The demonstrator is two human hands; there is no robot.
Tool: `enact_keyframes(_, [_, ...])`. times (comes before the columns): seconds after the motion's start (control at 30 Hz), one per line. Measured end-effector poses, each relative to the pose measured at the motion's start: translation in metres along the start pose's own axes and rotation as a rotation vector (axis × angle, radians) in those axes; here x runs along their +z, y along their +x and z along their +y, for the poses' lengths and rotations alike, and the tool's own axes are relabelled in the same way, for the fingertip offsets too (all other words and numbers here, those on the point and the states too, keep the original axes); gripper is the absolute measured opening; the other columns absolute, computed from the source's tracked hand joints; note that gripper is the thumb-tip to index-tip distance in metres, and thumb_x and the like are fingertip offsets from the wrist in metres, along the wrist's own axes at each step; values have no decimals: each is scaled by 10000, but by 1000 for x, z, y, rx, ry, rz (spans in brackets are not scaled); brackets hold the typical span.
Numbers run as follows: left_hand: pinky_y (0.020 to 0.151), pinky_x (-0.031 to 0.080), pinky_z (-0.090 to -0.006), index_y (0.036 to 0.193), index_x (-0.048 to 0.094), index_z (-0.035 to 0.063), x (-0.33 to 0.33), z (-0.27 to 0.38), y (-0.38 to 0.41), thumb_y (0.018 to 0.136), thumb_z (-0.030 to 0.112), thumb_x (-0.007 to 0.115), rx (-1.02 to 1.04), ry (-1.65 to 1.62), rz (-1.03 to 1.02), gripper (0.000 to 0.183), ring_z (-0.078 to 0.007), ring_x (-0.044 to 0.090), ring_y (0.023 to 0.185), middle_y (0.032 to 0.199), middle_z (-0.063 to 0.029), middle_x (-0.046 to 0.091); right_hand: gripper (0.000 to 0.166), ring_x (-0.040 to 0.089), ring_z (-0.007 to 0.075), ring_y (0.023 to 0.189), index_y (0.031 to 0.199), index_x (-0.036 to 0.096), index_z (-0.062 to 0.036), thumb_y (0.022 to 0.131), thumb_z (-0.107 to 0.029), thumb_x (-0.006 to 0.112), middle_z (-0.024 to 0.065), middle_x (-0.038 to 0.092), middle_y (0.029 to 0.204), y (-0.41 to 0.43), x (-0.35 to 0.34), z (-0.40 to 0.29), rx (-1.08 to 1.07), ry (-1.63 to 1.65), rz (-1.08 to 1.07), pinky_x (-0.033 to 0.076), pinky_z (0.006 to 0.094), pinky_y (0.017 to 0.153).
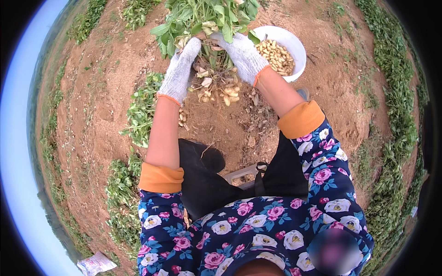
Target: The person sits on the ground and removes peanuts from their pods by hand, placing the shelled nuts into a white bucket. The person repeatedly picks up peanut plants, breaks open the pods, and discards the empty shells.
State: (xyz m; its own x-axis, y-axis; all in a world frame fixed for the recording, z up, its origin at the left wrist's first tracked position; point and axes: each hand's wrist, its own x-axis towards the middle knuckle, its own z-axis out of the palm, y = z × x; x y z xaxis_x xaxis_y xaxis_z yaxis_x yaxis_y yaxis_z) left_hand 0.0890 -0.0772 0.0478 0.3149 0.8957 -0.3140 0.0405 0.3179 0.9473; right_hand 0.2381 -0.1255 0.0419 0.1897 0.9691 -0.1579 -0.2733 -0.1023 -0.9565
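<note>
My left hand (180, 70) and my right hand (244, 57) wear white knitted gloves with orange cuffs. Between them they grip a bunch of uprooted peanut plants (207, 15) by the lower stems, leaves pointing away from me. My fingers are partly hidden by the leaves. Roots and clusters of peanut pods (230, 92) hang from the near end of the bunch, over the soil. Just right of my right hand stands a white plastic bucket (299, 45) holding many picked peanuts (276, 57).
More pulled peanut plants (141, 110) lie on the reddish soil (100, 86) at the left, with a few pods near my left wrist. A low stool (241, 174) shows between my legs. Green crop rows (393, 86) run along the right. A printed sack (96, 264) lies at the lower left.
</note>
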Motion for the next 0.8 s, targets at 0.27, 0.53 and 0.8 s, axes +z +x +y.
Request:
enact_keyframes(0.27, [1027, 331, -403, 1418, 58, 3, -27, -3, -12, 668, 321, 790, 227, 379, -216, 1095, -345, 317, 1292, 1393, -254, 293, 175, 586, 217, 813, 986, 564, -84, 814, -104, 542, 106, 597, 809, 27, -17, 47, -521, -1611, 228, 429, 308, 724])
enact_keyframes(0.53, [960, 397, -324, 1387, 114, -63, 11, -20, -7, 494, 465, 842, 419, 761, -181, 1267, -274, 475, 1167, 1290, -222, 443, 199, 511, 212, 632, 1006, 552, -26, 839, -134, 535, 113, 519, 709, 13, -18, 33, -528, -1091, -47, 430, 320, 537])
enact_keyframes(0.8, [891, 450, -333, 1288, 380, -15, 19, -5, -13, 565, 271, 765, 288, 891, 121, 868, -272, 585, 1009, 1114, -193, 584, 304, 554, 184, 879, 1042, 540, -6, 854, -238, 597, 88, 578, 978, 19, 2, 29, 30, 441, -60, 466, 314, 717])
